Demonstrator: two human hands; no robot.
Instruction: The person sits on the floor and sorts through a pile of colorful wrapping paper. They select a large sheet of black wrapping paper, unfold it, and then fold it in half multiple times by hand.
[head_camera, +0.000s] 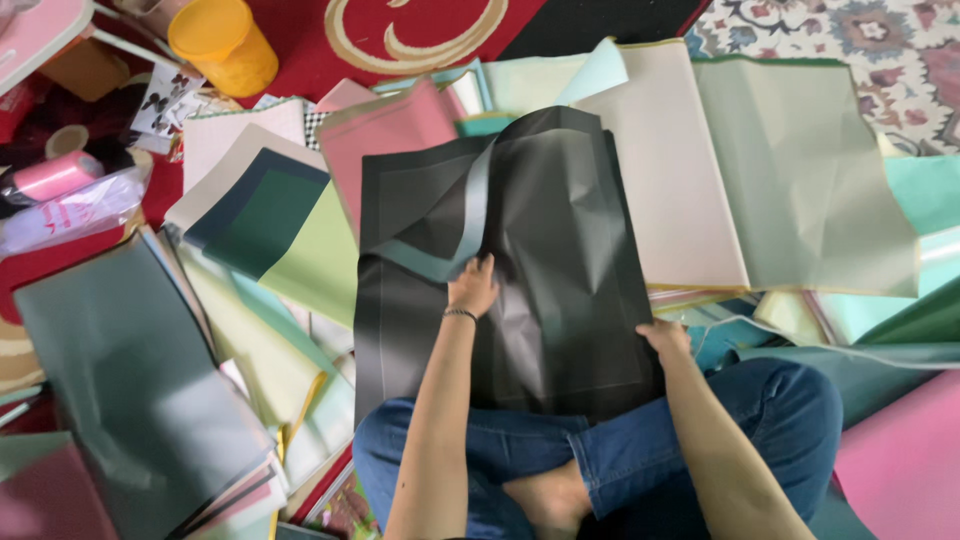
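A large black wrapping sheet (560, 250) lies across my lap and the pile of papers in front of me, creased, with its top left part folded over to show a grey underside. My left hand (473, 287) pinches the folded edge near the sheet's middle. My right hand (664, 338) grips the sheet's right edge lower down. My crossed legs in blue jeans (640, 450) sit under the sheet's near end.
Coloured sheets surround me: pink (385, 130), dark green (265, 215), pale beige (670, 160), sage green (800, 170), a grey stack (130, 380) at left. A yellow plastic cup (222, 42) and a pink tape roll (55, 175) lie far left on a red rug.
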